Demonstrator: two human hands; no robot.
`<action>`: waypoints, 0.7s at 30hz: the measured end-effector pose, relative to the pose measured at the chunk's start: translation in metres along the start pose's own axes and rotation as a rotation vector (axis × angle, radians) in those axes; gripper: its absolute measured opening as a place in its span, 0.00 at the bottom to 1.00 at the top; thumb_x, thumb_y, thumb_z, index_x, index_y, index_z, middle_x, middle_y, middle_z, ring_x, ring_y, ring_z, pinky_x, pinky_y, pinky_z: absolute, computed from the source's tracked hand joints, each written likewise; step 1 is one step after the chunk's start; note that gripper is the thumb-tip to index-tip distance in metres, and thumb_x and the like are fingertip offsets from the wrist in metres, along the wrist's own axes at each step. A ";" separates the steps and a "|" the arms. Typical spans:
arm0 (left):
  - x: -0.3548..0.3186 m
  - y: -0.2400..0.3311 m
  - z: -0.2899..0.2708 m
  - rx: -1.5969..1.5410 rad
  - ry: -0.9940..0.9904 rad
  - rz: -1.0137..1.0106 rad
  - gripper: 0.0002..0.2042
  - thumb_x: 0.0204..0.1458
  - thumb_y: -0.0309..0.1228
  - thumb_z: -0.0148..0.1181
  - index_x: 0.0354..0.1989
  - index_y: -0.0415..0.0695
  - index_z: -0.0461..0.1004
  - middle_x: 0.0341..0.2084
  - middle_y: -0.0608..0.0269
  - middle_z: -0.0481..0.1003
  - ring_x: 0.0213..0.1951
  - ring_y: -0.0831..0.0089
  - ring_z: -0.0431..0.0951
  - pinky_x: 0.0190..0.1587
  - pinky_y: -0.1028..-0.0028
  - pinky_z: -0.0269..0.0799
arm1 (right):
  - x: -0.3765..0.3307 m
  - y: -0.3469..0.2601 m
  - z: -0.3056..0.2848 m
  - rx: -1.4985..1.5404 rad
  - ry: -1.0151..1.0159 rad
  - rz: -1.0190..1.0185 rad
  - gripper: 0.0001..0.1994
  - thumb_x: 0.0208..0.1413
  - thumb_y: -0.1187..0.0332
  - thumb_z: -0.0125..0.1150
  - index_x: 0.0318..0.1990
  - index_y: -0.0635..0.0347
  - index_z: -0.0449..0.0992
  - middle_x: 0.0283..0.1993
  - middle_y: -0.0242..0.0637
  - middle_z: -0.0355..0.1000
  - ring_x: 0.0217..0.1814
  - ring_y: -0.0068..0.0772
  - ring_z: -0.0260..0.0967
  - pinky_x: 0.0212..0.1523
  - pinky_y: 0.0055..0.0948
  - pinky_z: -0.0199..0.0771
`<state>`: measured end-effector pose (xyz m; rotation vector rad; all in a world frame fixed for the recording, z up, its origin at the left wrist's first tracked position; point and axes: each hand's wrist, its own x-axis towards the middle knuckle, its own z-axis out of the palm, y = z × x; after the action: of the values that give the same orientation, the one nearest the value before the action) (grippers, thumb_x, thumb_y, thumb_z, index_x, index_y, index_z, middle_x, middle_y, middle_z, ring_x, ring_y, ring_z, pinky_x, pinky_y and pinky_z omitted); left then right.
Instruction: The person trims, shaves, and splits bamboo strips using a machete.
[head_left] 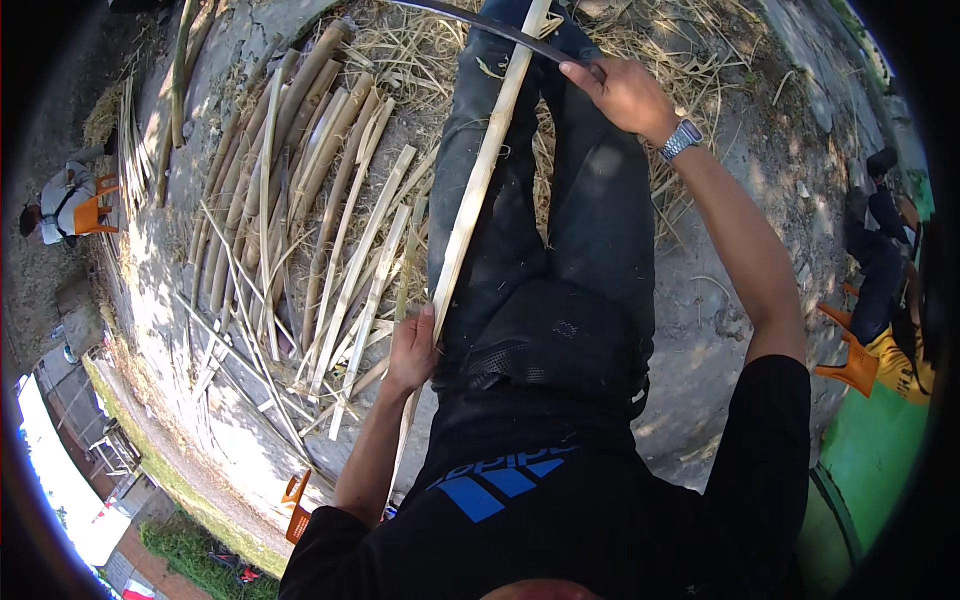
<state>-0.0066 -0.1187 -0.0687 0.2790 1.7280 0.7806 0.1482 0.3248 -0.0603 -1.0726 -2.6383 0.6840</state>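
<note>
A long pale bamboo strip [480,185] lies slantwise along my left thigh, running from beyond my knees back past my hip. My left hand [411,348] is closed round it beside my hip. Past my right knee, my right hand [622,96] grips the handle of a long, dark, slightly curved machete [470,17]. Its blade reaches leftward and crosses the strip near the far end; whether the edge bites into the wood cannot be made out. The handle is mostly hidden by my fingers, and the blade's tip runs out at the top of the view.
Round bamboo poles [290,130] lie heaped on the ground at my left, with split strips [365,270] nearer me. Shavings [690,40] litter the ground around my legs. A seated person [65,205] is far left, another [880,255] at right, with orange chairs [850,362].
</note>
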 end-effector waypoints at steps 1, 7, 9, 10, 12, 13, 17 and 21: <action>0.001 -0.003 0.001 -0.002 0.003 0.006 0.29 0.73 0.49 0.40 0.21 0.45 0.69 0.13 0.73 0.63 0.16 0.81 0.62 0.19 0.75 0.56 | 0.005 0.005 0.004 -0.024 0.033 0.025 0.37 0.64 0.34 0.53 0.22 0.64 0.73 0.17 0.48 0.69 0.23 0.52 0.72 0.29 0.44 0.73; -0.003 -0.008 0.001 -0.065 0.030 0.043 0.29 0.73 0.50 0.38 0.19 0.47 0.65 0.07 0.71 0.60 0.09 0.80 0.59 0.13 0.76 0.52 | -0.060 -0.063 0.013 0.050 -0.294 -0.281 0.30 0.59 0.35 0.61 0.23 0.55 0.75 0.16 0.41 0.69 0.23 0.53 0.73 0.26 0.43 0.75; -0.011 -0.023 -0.015 -0.024 0.040 0.043 0.29 0.74 0.49 0.38 0.20 0.46 0.67 0.11 0.71 0.62 0.13 0.81 0.60 0.17 0.75 0.54 | -0.039 -0.044 0.013 -0.063 -0.186 -0.272 0.31 0.59 0.33 0.57 0.24 0.53 0.76 0.17 0.39 0.72 0.23 0.53 0.74 0.26 0.46 0.74; -0.018 -0.029 -0.023 0.010 0.041 0.052 0.29 0.74 0.47 0.38 0.21 0.45 0.69 0.14 0.72 0.65 0.17 0.82 0.62 0.20 0.75 0.56 | -0.012 -0.021 0.017 -0.024 -0.029 -0.147 0.33 0.61 0.32 0.55 0.24 0.56 0.76 0.18 0.43 0.72 0.24 0.54 0.75 0.27 0.47 0.74; -0.031 -0.030 -0.026 -0.023 0.019 0.042 0.28 0.74 0.47 0.39 0.21 0.46 0.67 0.12 0.72 0.63 0.15 0.80 0.60 0.19 0.75 0.54 | 0.057 0.065 0.011 -0.038 0.154 0.116 0.33 0.64 0.36 0.54 0.24 0.60 0.73 0.17 0.44 0.70 0.18 0.41 0.69 0.21 0.38 0.70; -0.031 -0.031 -0.019 -0.049 -0.020 0.067 0.27 0.74 0.48 0.39 0.20 0.48 0.65 0.11 0.72 0.62 0.12 0.80 0.59 0.17 0.76 0.53 | 0.066 0.133 -0.001 -0.096 0.122 0.383 0.31 0.65 0.37 0.54 0.30 0.63 0.77 0.19 0.42 0.72 0.19 0.36 0.70 0.24 0.38 0.71; -0.038 -0.073 -0.029 0.166 0.066 0.202 0.28 0.73 0.46 0.39 0.20 0.44 0.67 0.09 0.68 0.62 0.11 0.76 0.59 0.16 0.75 0.53 | 0.037 0.185 -0.009 0.226 0.132 0.571 0.40 0.62 0.30 0.49 0.51 0.65 0.81 0.39 0.59 0.81 0.31 0.50 0.80 0.40 0.55 0.75; -0.038 -0.062 -0.035 -0.197 -0.226 -0.058 0.32 0.69 0.61 0.38 0.21 0.47 0.66 0.09 0.71 0.59 0.09 0.79 0.55 0.12 0.76 0.46 | -0.021 0.077 -0.023 0.904 0.123 0.498 0.30 0.65 0.39 0.56 0.24 0.59 0.71 0.17 0.28 0.64 0.15 0.21 0.61 0.17 0.25 0.63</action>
<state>-0.0150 -0.1985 -0.0744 0.1743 1.4300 0.8369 0.2178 0.3655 -0.0787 -1.3555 -1.5936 1.6145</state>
